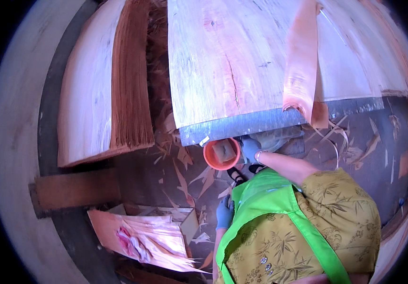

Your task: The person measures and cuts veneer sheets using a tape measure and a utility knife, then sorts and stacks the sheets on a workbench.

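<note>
My right hand [250, 148], in a blue-grey glove, is low beside the right rim of an orange bucket [207, 157], just under the front edge of the table. Whether it touches or grips the rim I cannot tell, as its fingers are partly hidden. Inside the bucket sits a tan, block-like piece [223, 151]. My left hand [224, 213], gloved the same way, hangs by the green apron [260, 194] with its fingers loose and nothing visible in them. Pale wood veneer sheets [223, 61] cover the table, and a narrow curled veneer strip [302, 71] droops over its front edge.
A tall veneer stack [92, 90] with a brown layered side stands at the left. Nearer lie a wooden board [78, 189] and a box with veneer pieces [152, 236] and a reddish cloth [130, 244] on top. Veneer scraps [180, 180] litter the floor.
</note>
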Demonstrator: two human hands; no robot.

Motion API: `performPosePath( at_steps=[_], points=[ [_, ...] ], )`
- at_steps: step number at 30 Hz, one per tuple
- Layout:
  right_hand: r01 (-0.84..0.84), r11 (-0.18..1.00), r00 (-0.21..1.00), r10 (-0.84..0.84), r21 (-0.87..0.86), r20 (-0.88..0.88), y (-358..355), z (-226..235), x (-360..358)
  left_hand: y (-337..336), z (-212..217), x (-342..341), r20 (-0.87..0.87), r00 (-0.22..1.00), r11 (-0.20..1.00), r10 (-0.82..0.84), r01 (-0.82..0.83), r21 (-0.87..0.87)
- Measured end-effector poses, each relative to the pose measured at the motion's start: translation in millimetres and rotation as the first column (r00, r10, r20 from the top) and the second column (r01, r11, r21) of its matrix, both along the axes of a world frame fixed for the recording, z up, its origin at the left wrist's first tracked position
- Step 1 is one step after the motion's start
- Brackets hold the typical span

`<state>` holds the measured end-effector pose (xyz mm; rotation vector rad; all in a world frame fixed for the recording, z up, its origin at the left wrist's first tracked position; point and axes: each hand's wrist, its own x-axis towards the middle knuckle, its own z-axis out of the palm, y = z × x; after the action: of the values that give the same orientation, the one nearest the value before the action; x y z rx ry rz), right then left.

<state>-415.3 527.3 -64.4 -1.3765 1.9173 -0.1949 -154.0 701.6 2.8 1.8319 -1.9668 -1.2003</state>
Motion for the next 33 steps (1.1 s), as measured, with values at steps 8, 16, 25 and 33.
performPosePath(
  at_steps=[8,16,25,33],
  points=[
    [0.253,0.903,0.882,-0.067,-0.348,0.466,83,100,7,-133,39,-21,-0.287,0.898,0.933,-0.334,0.272,-0.234],
    [0.198,0.979,0.689,-0.175,0.05,0.703,140,308,-23,-166,123,-131,-0.393,0.208,0.407,-0.896,0.739,-0.536],
    [0.397,0.896,0.899,-0.423,0.2,0.11,285,397,-94,-194,90,-103,-0.328,0.24,0.371,-0.914,0.822,-0.432],
    [0.656,0.753,0.711,-0.593,-0.051,0.379,409,339,-93,-165,115,-134,-0.869,0.494,0.984,0.014,0.146,0.099]
  ],
)
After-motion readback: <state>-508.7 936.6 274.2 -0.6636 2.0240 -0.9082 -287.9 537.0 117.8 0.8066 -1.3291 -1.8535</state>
